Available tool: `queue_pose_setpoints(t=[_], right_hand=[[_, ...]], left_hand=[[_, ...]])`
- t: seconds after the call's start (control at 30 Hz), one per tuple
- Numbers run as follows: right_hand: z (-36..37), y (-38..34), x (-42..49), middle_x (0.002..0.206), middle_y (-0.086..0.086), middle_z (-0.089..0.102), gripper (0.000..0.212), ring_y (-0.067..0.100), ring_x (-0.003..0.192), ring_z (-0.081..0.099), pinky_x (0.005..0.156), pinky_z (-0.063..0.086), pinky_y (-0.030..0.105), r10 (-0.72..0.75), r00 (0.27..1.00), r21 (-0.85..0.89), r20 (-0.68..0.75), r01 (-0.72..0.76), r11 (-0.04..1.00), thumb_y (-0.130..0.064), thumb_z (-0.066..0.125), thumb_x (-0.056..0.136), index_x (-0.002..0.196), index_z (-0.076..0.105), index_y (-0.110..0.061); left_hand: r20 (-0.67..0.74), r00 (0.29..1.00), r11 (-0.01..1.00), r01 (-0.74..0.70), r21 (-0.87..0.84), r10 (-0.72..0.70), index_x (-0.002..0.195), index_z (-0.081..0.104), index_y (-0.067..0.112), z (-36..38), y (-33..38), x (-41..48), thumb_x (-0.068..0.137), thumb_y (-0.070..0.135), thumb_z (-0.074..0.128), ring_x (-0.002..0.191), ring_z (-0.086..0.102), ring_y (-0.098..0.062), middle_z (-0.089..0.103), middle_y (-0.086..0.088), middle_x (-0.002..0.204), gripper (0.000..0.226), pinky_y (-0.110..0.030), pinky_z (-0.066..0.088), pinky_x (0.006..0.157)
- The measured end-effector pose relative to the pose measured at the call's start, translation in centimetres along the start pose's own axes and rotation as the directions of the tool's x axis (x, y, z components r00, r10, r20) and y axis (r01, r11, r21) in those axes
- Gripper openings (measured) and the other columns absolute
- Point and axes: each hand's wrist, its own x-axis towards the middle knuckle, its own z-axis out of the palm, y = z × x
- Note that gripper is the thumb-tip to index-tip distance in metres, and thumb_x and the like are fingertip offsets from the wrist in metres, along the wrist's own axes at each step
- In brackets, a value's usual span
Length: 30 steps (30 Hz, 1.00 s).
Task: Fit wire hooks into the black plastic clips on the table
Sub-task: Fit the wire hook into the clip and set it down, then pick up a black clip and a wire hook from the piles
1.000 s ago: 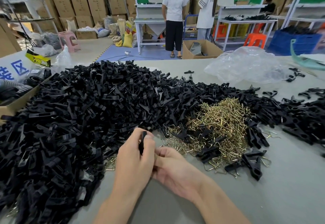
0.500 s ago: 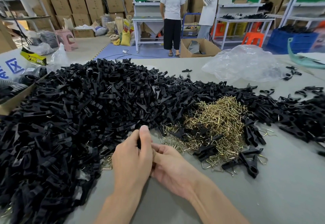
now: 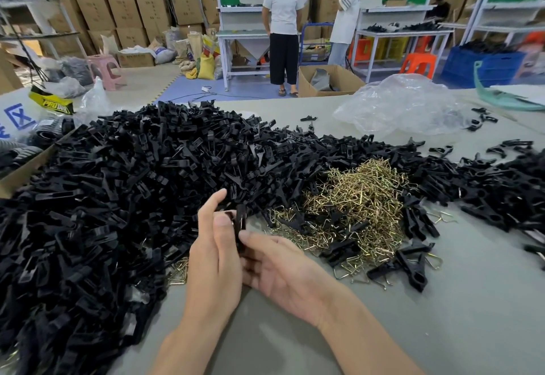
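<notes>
A black plastic clip (image 3: 240,223) stands upright between my two hands at the table's near middle. My left hand (image 3: 213,253) pinches it with the thumb, the forefinger raised straight above it. My right hand (image 3: 283,271) lies palm up beside it, its thumb tip touching the clip's lower part. A huge heap of black clips (image 3: 118,203) spreads over the left and middle of the table. A mound of brass-coloured wire hooks (image 3: 354,206) lies just right of my hands. Whether a hook sits in the held clip is hidden.
More black clips (image 3: 501,186) trail off to the right; a few with hooks (image 3: 404,265) lie near the wire mound. A crumpled clear plastic bag (image 3: 404,106) sits at the back right. A cardboard box (image 3: 20,174) borders the left edge. Two people stand beyond the table.
The clip now shows more fully between my hands, with my left forefinger lifted off it. Both hands stay at the same spot on the table.
</notes>
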Motion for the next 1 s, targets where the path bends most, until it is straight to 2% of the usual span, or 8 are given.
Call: queue_pose_setpoints(t=[0.1,0.23,0.4,0.5,0.6,0.8,0.9,1.0], right_hand=[[-0.5,-0.8,-0.2,0.099,0.008,0.067,0.023,0.014,0.078,0.060,0.078,0.051,0.031,-0.058,0.994,-0.042,-0.096,0.055,0.998,-0.026,0.063,0.098,0.111,0.069,-0.008],[-3.4,-4.8,-2.3,0.092,0.005,0.072,0.025,0.014,0.070,0.065,0.065,0.056,0.029,-0.254,0.918,-0.004,-0.303,0.266,0.964,-0.029,0.072,0.090,0.105,0.065,-0.011],[-11.0,-13.8,-8.0,0.086,0.001,0.073,0.022,0.012,0.070,0.068,0.064,0.058,0.027,-0.517,0.572,-0.048,-0.637,0.640,0.767,-0.029,0.073,0.089,0.102,0.067,-0.012],[-14.7,-16.9,-11.0,0.107,0.005,0.071,0.033,0.011,0.087,0.071,0.071,0.058,0.022,-0.481,0.431,-0.023,-0.763,0.726,0.687,-0.035,0.065,0.096,0.116,0.061,-0.009],[-15.5,-16.3,-11.8,0.114,0.011,0.067,0.052,0.017,0.099,0.069,0.081,0.059,0.025,-0.428,0.496,0.046,-0.755,0.692,0.720,-0.029,0.061,0.099,0.135,0.044,0.003],[-7.5,-10.7,-7.0,0.088,0.004,0.077,0.024,0.017,0.080,0.073,0.073,0.059,0.026,-0.492,0.685,-0.165,-0.537,0.487,0.858,-0.013,0.060,0.099,0.123,0.059,-0.012],[-3.5,-6.1,-3.6,0.095,0.001,0.076,0.024,0.012,0.083,0.072,0.075,0.060,0.026,-0.514,0.756,-0.427,-0.405,0.341,0.837,-0.012,0.055,0.101,0.121,0.060,-0.026],[-1.6,-1.8,-1.1,0.099,-0.005,0.072,0.028,0.009,0.089,0.069,0.080,0.056,0.029,-0.553,0.781,-0.681,-0.290,0.237,0.693,-0.020,0.053,0.102,0.122,0.057,-0.038]], left_hand=[[0.054,0.998,1.000,0.017,-0.001,-0.017,0.139,0.040,0.046,-0.2,-0.2,0.0,0.097,0.071,0.018,0.078,0.068,-0.012,0.063,0.021,0.103,0.054,-0.038,0.057,0.064],[0.055,0.991,0.988,0.128,-0.083,-0.124,0.122,0.052,0.048,-0.1,-0.3,0.3,0.098,0.066,0.025,0.072,0.067,-0.013,0.067,0.010,0.098,0.041,-0.037,0.051,0.066],[0.070,0.971,0.969,0.233,-0.080,-0.228,0.103,0.063,0.040,0.2,-0.3,0.6,0.105,0.044,0.031,0.065,0.063,-0.013,0.069,0.006,0.087,0.032,-0.039,0.049,0.065],[0.094,0.970,0.973,0.228,-0.032,-0.224,0.101,0.062,0.041,0.4,-0.1,0.4,0.106,0.041,0.030,0.066,0.063,-0.012,0.069,0.008,0.087,0.032,-0.040,0.049,0.067],[0.096,0.970,0.975,0.224,0.000,-0.223,0.100,0.061,0.043,0.7,0.0,0.4,0.107,0.041,0.030,0.066,0.063,-0.012,0.068,0.009,0.088,0.032,-0.038,0.048,0.066],[0.032,0.978,0.978,0.203,0.048,-0.205,0.104,0.061,0.037,0.8,0.0,0.1,0.106,0.036,0.038,0.072,0.061,-0.006,0.068,0.010,0.084,0.023,-0.035,0.049,0.070],[-0.022,0.992,0.956,0.128,0.264,-0.126,0.112,0.060,0.029,-0.1,-0.1,0.5,0.101,0.028,0.046,0.074,0.059,-0.014,0.066,0.002,0.076,0.018,-0.042,0.048,0.070],[-0.101,0.995,0.798,0.064,0.599,-0.004,0.119,0.063,0.014,-1.2,-0.5,0.9,0.092,0.014,0.060,0.105,0.056,-0.036,0.068,-0.008,0.108,0.027,-0.053,0.040,0.092]])
